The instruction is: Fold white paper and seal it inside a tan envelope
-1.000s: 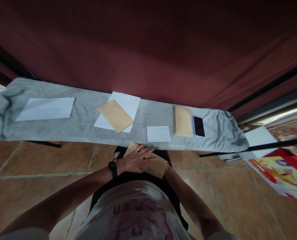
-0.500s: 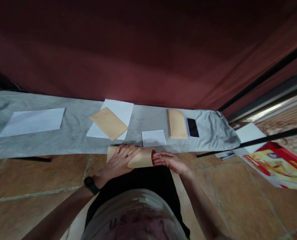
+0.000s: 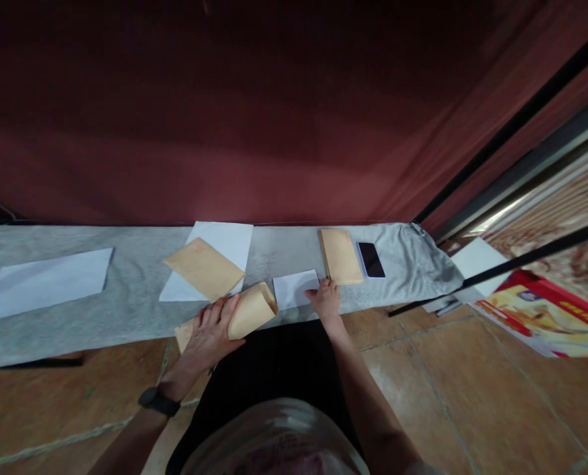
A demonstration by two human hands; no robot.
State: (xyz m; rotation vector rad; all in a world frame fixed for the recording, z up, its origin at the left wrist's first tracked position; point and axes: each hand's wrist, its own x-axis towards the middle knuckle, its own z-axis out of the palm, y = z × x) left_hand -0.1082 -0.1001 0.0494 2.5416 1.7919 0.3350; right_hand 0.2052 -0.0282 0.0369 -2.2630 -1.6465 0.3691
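Dark red wall (image 3: 274, 158) behind, grey cloth (image 3: 264, 254) over a long narrow table, tiled floor (image 3: 417, 376) below. Left hand (image 3: 212, 333), black watch (image 3: 160, 400) on the wrist, grips the envelope (image 3: 253, 313) at the table's near edge: fingers over the top, thumb on the near side, mouth gaping toward the right hand (image 3: 325, 300). Right hand is at the right end of the white slip (image 3: 292, 289), thumb over it, fingers curled by the near-left corner of the brown stack (image 3: 344, 257); can't tell if it's pinching the slip. Phone (image 3: 371, 259) lies just right of the stack. Loose envelope (image 3: 204, 267) sits askew on a white sheet (image 3: 231, 243), beyond the left hand. Big paper (image 3: 46, 280) lies far left. Red-yellow box (image 3: 554, 313) is off to the right, past the table end.
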